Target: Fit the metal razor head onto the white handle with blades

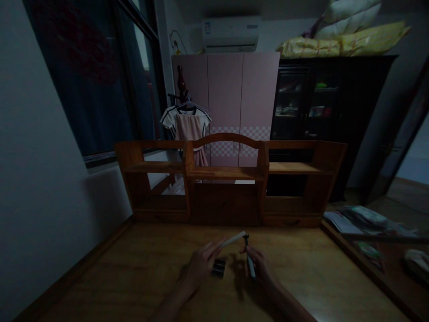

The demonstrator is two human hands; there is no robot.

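In the head view, my left hand point(200, 264) is closed around a slim white stick point(233, 239) that slants up to the right. My right hand point(263, 268) grips a razor point(250, 264) with a pale grey handle and a dark head at the top. The stick's far end lies right by the razor's head; whether they touch I cannot tell. A small black case with lighter stripes point(219, 268) rests on the wooden tabletop point(140, 273), just right of my left hand. Dim light blurs the finer details.
A wooden shelf unit point(226, 172) stands along the tabletop's back edge. White wall point(67, 201) borders the left side. Beyond the right rim, papers and bags point(365, 219) lie on a lower surface. Farther back are a pink wardrobe point(224, 89) and a dark cabinet point(355, 103).
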